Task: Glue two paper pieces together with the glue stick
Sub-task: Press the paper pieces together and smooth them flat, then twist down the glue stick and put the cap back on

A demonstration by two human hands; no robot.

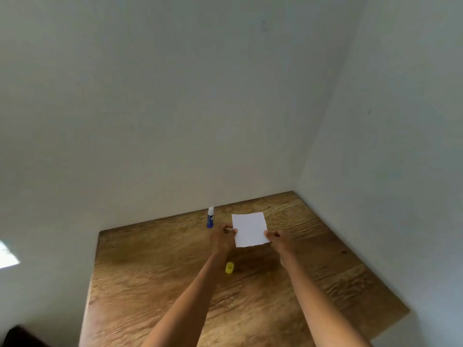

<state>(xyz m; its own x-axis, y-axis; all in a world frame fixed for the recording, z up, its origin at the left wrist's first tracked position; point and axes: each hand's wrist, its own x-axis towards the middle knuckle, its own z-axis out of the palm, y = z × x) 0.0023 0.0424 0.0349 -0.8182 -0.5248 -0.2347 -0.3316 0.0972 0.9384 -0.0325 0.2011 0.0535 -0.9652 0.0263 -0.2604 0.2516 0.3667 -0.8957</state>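
Together pinching white paper [249, 229] by its side edges, left hand [222, 238] and right hand [280, 240], above desk [160, 284]; glue stick [210, 217] upright, uncapped, yellow cap [229, 268] nearer

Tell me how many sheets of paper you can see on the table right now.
1 white paper shows, held at its side edges by the left hand and right hand, far on the wooden table. A second piece may lie hidden against it.
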